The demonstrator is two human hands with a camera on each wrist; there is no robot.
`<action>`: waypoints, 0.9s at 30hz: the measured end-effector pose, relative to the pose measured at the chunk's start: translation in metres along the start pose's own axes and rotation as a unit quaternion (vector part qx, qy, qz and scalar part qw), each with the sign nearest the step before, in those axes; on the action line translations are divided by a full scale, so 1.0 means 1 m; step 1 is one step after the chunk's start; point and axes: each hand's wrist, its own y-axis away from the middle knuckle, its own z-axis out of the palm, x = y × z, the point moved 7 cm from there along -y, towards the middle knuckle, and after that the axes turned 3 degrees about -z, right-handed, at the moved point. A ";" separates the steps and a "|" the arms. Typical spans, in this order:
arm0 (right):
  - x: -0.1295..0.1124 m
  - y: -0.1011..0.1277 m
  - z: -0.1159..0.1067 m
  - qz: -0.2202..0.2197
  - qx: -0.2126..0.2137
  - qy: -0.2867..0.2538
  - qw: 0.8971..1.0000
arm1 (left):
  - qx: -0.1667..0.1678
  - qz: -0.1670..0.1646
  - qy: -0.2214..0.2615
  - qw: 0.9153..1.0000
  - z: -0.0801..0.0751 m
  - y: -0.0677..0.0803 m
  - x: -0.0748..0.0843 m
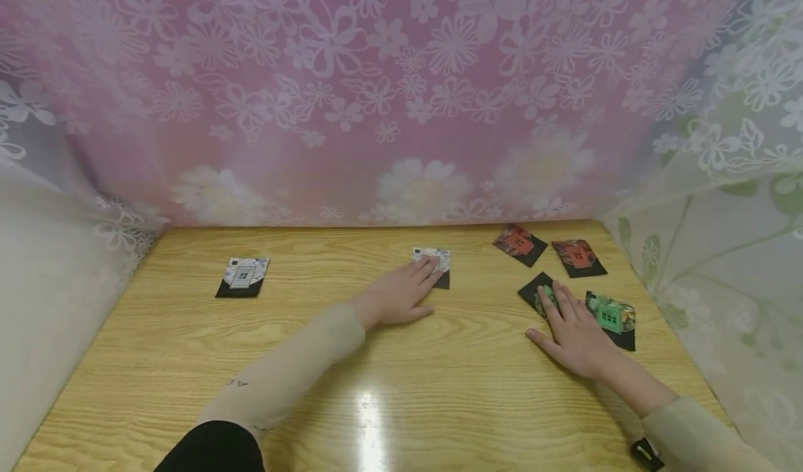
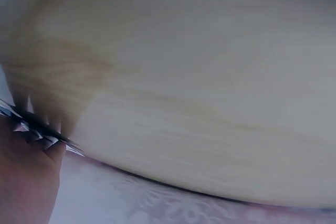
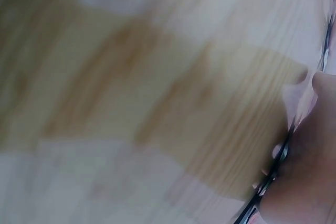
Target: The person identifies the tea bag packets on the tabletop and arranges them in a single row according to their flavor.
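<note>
1. The left hand (image 1: pixel 401 296) is resting straight fingers on a white packet (image 1: pixel 446 268), ungripped.
2. The right hand (image 1: pixel 574 334) is lying, fingers extended, over one green packet (image 1: pixel 532 291), a second green packet (image 1: pixel 613 316) sitting just beside.

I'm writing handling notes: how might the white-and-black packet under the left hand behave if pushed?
The packet lies flat, so it should slide rather than roll. It looks thin, so probably light. The tabletop shines, suggesting little friction.

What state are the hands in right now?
Left hand: open, resting on a white-and-black packet.
Right hand: open, resting on a green-and-black packet.
</note>
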 end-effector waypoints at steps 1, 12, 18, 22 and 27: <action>0.001 0.000 0.001 -0.004 0.007 0.000 1.000 | 0.000 0.000 0.002 1.000 0.001 0.005 -0.004; 0.006 0.000 0.006 -0.008 0.012 0.007 1.000 | 0.003 -0.045 0.039 0.998 0.018 0.065 -0.058; 0.005 0.001 0.006 -0.011 0.029 0.002 1.000 | 0.024 -0.058 0.050 0.997 0.023 0.100 -0.079; 0.004 0.001 0.005 -0.007 0.024 0.004 1.000 | 0.037 -0.065 0.053 0.996 0.024 0.123 -0.087; -0.003 0.000 -0.001 0.007 -0.007 0.006 1.000 | 0.052 -0.072 0.053 0.995 0.029 0.149 -0.096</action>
